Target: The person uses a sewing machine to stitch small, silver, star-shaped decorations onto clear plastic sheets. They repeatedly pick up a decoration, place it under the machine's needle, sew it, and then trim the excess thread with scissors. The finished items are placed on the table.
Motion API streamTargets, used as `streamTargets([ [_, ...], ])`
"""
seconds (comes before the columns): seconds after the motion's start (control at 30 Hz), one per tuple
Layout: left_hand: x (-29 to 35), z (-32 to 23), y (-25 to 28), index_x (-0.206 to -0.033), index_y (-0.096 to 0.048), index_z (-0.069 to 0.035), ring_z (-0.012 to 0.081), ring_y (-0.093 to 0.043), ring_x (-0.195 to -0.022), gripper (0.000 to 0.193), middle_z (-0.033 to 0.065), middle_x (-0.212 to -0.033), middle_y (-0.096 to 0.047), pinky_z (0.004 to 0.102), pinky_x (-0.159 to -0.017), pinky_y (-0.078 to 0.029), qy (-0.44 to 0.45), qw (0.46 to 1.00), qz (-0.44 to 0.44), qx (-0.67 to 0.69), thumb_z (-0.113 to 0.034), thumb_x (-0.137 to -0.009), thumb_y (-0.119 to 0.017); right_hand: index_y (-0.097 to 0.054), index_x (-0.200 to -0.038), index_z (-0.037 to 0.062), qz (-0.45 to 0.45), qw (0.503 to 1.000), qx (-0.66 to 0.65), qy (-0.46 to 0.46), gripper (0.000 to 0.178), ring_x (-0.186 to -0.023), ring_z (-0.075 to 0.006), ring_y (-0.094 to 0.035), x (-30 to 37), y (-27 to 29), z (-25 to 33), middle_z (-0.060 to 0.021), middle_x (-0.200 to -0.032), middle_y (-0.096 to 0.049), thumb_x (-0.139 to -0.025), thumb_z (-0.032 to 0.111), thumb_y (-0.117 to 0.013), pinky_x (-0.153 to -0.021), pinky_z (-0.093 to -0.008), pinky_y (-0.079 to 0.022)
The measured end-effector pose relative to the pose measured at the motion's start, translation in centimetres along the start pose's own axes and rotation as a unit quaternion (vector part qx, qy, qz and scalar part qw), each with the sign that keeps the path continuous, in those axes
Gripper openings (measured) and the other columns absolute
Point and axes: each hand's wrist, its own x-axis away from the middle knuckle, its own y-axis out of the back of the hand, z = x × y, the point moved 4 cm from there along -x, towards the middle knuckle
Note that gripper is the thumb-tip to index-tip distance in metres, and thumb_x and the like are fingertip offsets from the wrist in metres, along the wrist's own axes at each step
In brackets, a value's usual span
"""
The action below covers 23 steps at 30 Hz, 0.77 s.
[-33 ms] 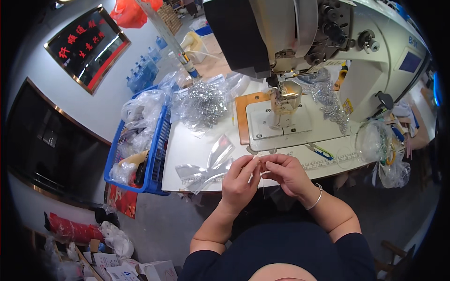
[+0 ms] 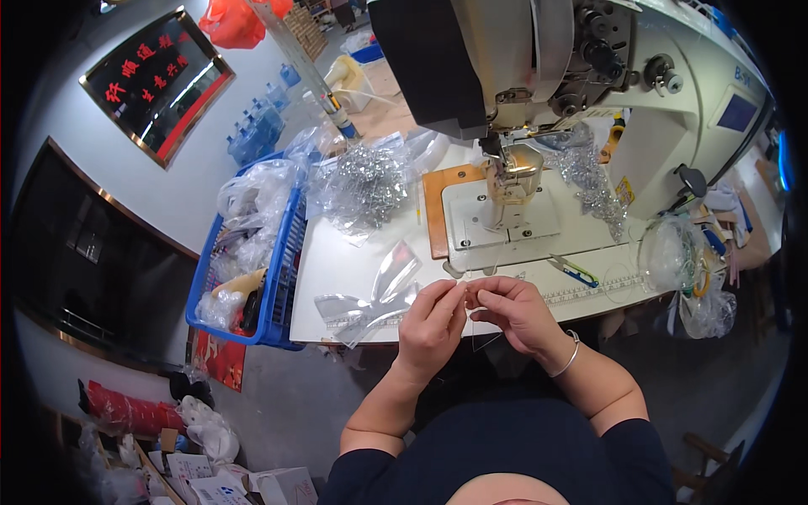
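Observation:
Above the front edge of the white sewing table [image 2: 328,252], my left hand [image 2: 432,326] and my right hand [image 2: 519,318] meet fingertip to fingertip. Both are closed in a pinch. A thin pale thread [image 2: 486,343] hangs in a loose bend below the fingers; its ends are hidden in the fingertips. Clear plastic cut pieces [image 2: 383,290] lie flat to the left of my left hand. Just beyond my hands stands the sewing machine [image 2: 707,101], its presser foot area over a metal plate [image 2: 471,223]. Thread snips [image 2: 574,271] with green and blue handles rest right of my hands.
A blue basket [image 2: 286,290] full of plastic bags stands at the table's left side. Piles of shiny silver pieces [image 2: 366,187] lie behind the plastic and beside the machine [image 2: 589,181]. A ruler strip [image 2: 606,286] runs along the front edge. Clear bags [image 2: 669,257] crowd the right end.
The thread below my fingers has swung from hanging nearly straight to a wider bend toward the right. My hands have barely shifted and still pinch together.

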Motion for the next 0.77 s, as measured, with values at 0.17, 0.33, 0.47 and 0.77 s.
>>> streamTargets([
  [0.17, -0.2, 0.3, 0.3, -0.086, -0.064, -0.002, 0.0222, -0.063, -0.07, 0.022, 0.0091, -0.083, -0.062, 0.029, -0.061, -0.052, -0.009, 0.999, 0.026, 0.018, 0.006, -0.067, -0.068, -0.06, -0.104, -0.0002, 0.005, 0.997, 0.07, 0.028, 0.019, -0.088, -0.0114, -0.059, 0.5, -0.1, 0.1, -0.0057, -0.095, -0.063, -0.09, 0.01, -0.053, -0.077, -0.0254, -0.049],
  [0.33, -0.1, 0.3, 0.3, -0.081, -0.06, -0.003, 0.0205, -0.06, -0.063, 0.02, 0.0067, -0.079, -0.06, 0.0288, -0.055, -0.05, -0.051, 0.997, 0.065, -0.007, 0.005, -0.065, -0.067, -0.06, -0.104, -0.0016, 0.002, 0.989, 0.138, 0.044, 0.019, -0.085, -0.011, -0.059, 0.8, -0.4, 0.1, -0.0063, -0.093, -0.063, -0.09, 0.008, -0.052, -0.076, -0.0246, -0.049],
  [0.47, 0.5, 1.2, -0.5, -0.081, -0.052, -0.003, 0.0216, -0.057, -0.061, 0.021, 0.0086, -0.08, -0.056, 0.0297, -0.051, -0.046, -0.023, 0.996, 0.08, -0.029, 0.007, -0.066, -0.063, -0.06, -0.105, -0.0023, -0.002, 0.993, 0.113, 0.033, 0.02, -0.083, -0.011, -0.059, 0.5, 0.2, -0.6, -0.0071, -0.093, -0.063, -0.089, 0.008, -0.053, -0.075, -0.0247, -0.049],
  [0.77, 2.1, 3.1, 1.2, -0.092, -0.052, 0.0, 0.0242, -0.054, -0.074, 0.027, 0.0159, -0.091, -0.055, 0.0292, -0.061, -0.044, 0.003, 0.999, -0.054, 0.004, 0.012, -0.067, -0.053, -0.059, -0.108, -0.0022, -0.024, 0.999, 0.031, -0.011, 0.023, -0.086, -0.0152, -0.06, 0.3, 0.4, -0.5, -0.009, -0.098, -0.063, -0.089, 0.009, -0.056, -0.078, -0.028, -0.051],
])
